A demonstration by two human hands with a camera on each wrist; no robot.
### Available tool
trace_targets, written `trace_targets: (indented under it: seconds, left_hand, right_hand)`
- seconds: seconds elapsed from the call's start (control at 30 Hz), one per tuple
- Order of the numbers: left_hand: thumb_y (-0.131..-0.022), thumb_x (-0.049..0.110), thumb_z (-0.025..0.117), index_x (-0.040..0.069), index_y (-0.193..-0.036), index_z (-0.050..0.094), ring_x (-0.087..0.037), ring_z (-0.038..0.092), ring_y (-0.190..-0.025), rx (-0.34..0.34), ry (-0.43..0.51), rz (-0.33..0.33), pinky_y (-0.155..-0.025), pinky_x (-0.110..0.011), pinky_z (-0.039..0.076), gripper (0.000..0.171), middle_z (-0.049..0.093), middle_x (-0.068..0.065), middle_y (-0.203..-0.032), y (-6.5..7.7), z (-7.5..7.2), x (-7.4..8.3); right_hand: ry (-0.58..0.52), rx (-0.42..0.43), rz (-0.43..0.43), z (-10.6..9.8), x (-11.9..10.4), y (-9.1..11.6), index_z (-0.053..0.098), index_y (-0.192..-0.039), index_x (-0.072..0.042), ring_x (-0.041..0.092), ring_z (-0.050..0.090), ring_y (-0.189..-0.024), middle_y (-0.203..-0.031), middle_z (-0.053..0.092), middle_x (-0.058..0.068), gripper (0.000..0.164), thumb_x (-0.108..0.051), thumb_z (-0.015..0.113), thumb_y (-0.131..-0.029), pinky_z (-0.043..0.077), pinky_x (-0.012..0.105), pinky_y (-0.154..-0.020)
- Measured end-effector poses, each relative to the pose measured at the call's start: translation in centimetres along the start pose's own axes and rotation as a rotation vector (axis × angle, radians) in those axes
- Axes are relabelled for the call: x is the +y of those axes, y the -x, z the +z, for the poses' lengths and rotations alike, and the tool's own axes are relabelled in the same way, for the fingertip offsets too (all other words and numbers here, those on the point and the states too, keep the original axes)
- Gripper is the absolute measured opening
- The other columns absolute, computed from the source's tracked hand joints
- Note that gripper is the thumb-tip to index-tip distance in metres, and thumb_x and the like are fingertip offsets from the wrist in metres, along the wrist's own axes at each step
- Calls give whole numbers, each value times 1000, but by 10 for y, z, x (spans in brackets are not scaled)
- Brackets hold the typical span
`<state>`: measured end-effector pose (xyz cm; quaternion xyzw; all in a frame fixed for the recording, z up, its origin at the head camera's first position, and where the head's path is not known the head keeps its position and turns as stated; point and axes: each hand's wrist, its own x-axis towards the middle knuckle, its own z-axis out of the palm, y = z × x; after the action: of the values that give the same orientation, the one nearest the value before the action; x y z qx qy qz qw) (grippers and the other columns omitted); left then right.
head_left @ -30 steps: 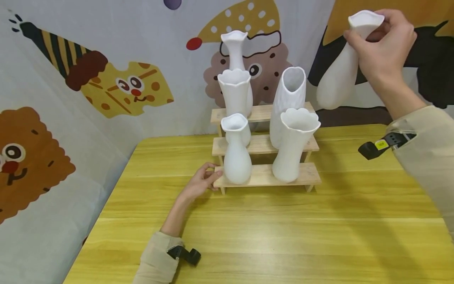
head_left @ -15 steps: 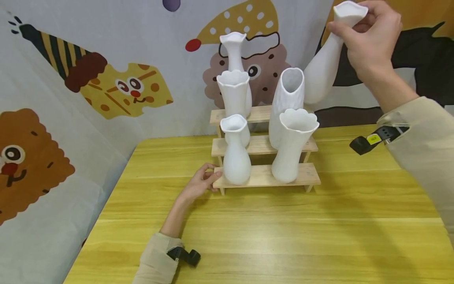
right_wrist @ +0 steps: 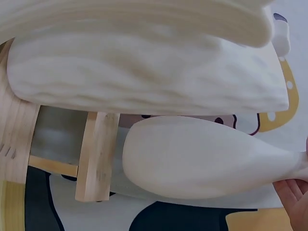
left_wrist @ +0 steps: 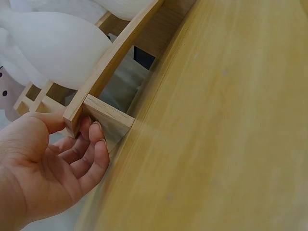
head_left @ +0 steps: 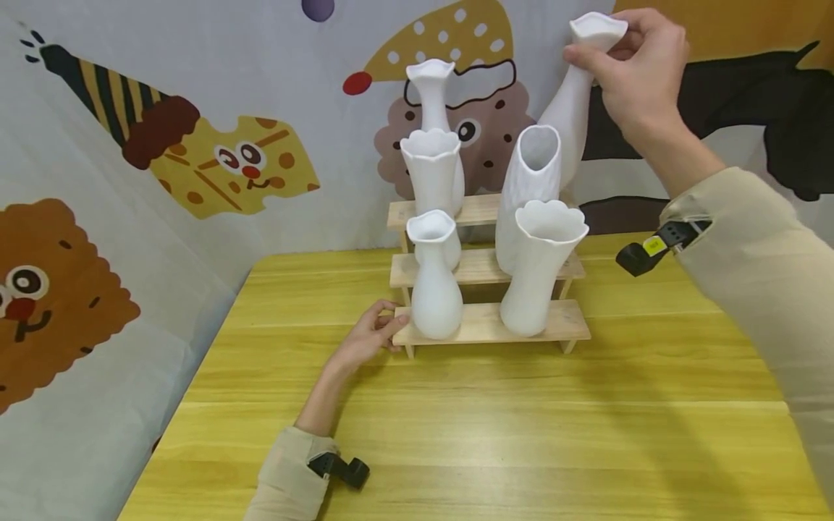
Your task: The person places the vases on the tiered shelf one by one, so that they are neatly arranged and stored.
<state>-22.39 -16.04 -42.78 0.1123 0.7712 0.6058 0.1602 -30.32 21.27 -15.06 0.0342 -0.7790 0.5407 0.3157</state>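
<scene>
My right hand pinches the neck of a tall white vase with a wavy rim. This vase is tilted, with its base low at the right end of the top step, partly behind a textured white vase. In the right wrist view the bulb of the held vase is very close to the top step; I cannot tell if they touch. My left hand grips the left end of the wooden three-step stand, thumb on the bottom board and fingers curled beneath it.
On the left side stand a slim vase at the back, a scalloped vase in the middle and a bulbous vase in front. A flared vase stands front right. Behind the table hangs a cartoon cloth.
My right hand has carried the vase leftward, from the right of the stand to behind the textured vase. My left hand has stayed on the stand.
</scene>
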Motion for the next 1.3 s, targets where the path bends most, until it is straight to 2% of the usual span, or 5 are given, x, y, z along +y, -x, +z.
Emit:
trace_targets:
  seconds: [0.33,0.63,0.9,1.2,1.3]
  left_hand:
    - [-105,27,60,3,-136,45,-17,51,-65,2,-4,4,-74,-37,61,42,64,-16,-106,0,1,0]
    - [-104,28,60,3,-136,45,-18,54,-66,1,-10,1,-74,-38,60,43,65,-16,-106,-1,0,-1]
    - [-104,27,60,2,-134,45,-17,53,-64,3,-7,8,-74,-38,61,42,65,-17,-108,-1,0,-2]
    - [-105,27,59,3,-136,44,-18,52,-67,-12,9,4,-79,-40,60,42,56,-7,-88,2,0,0]
    - [-105,28,59,3,-136,44,-18,52,-68,-13,13,3,-80,-42,60,43,55,-6,-87,2,0,0]
  right_hand:
    - [3,-64,16,12,-4,-3,59,-136,-9,8,56,-109,-135,60,6,54,-25,79,-89,48,24,-102]
    - [38,-108,30,22,-3,-7,59,-136,-9,8,55,-108,-134,60,7,52,-25,78,-90,49,25,-103]
    - [13,-153,77,28,-5,-7,61,-130,-9,11,55,-107,-128,61,6,48,-27,79,-90,50,25,-102]
    - [95,-207,82,33,-7,-5,56,-139,-8,17,56,-113,-139,58,9,58,-34,75,-91,48,26,-104]
    - [111,-216,81,33,-8,-4,55,-141,-9,18,56,-115,-140,58,8,61,-36,75,-91,47,25,-104]
